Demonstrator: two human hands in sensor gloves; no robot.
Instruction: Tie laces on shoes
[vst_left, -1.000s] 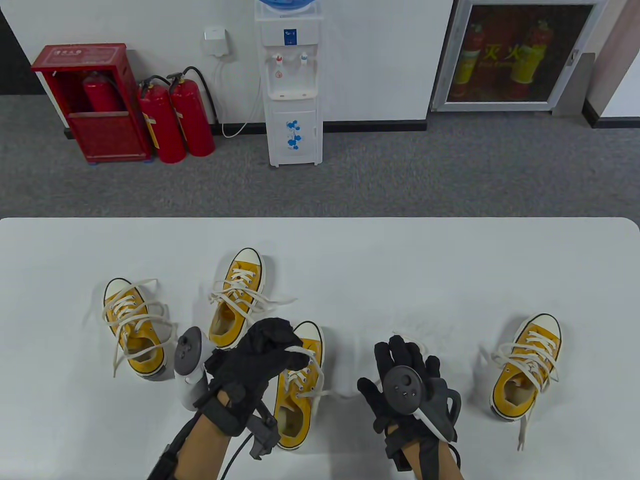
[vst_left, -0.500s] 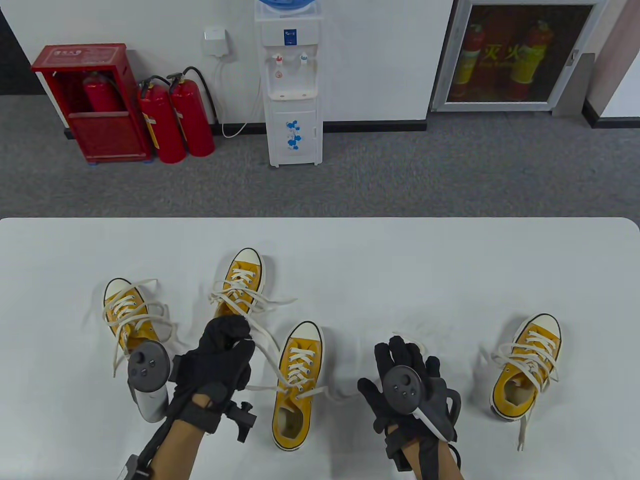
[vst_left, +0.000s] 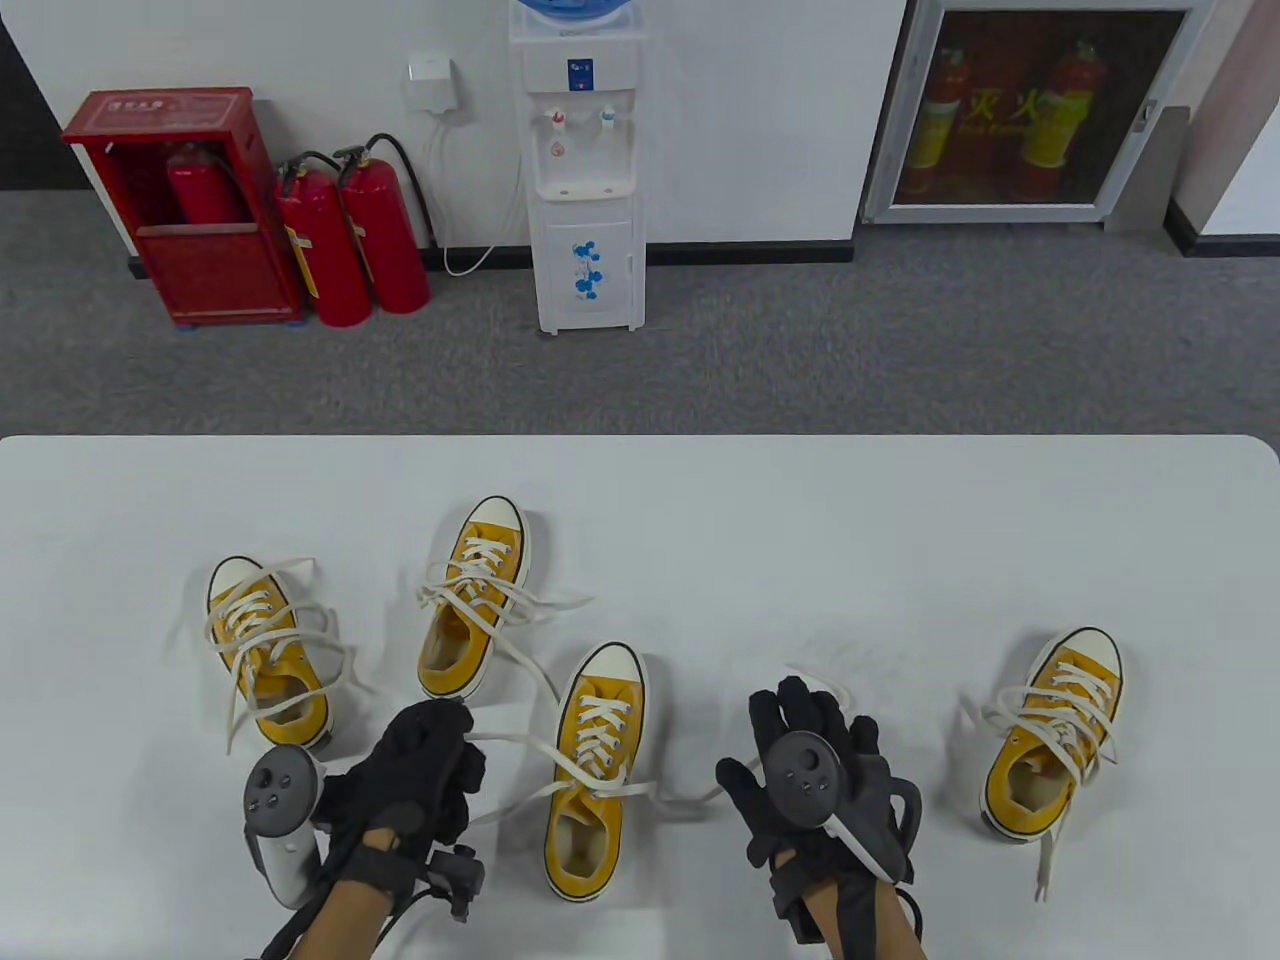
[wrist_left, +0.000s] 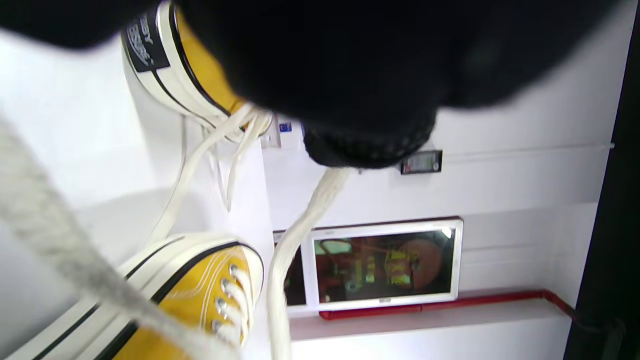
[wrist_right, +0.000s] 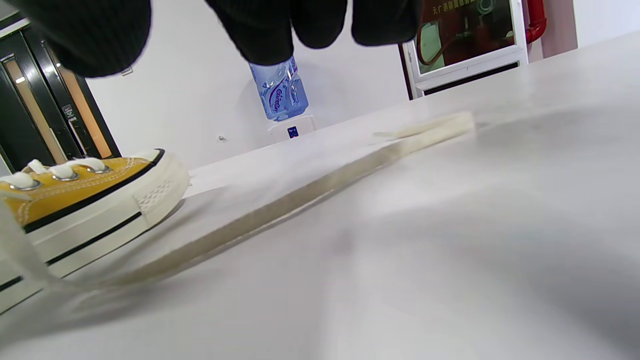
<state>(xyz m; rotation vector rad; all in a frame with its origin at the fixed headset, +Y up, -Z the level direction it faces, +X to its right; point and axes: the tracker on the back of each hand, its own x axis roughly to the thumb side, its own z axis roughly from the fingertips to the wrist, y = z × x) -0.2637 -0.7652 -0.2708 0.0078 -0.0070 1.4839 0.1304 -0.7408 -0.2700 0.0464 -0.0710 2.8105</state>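
The left hand (vst_left: 415, 765) pinches a lace (vst_left: 520, 745) of the middle shoe (vst_left: 592, 770) on the table (vst_left: 800, 540), the right hand (vst_left: 815, 770) lies flat with fingers spread over the other lace (vst_left: 680, 795), and three more shoes (vst_left: 268, 650) stand around.

- The glass door of the wall cabinet (vst_left: 1030, 110) bore the yellow characters "灭火".
- The heel patch (wrist_left: 145, 42) of a yellow shoe carried lettering that ended in "STAR"; the rest was blurred.
- The water bottle (wrist_right: 278, 91) label was not reliably legible.
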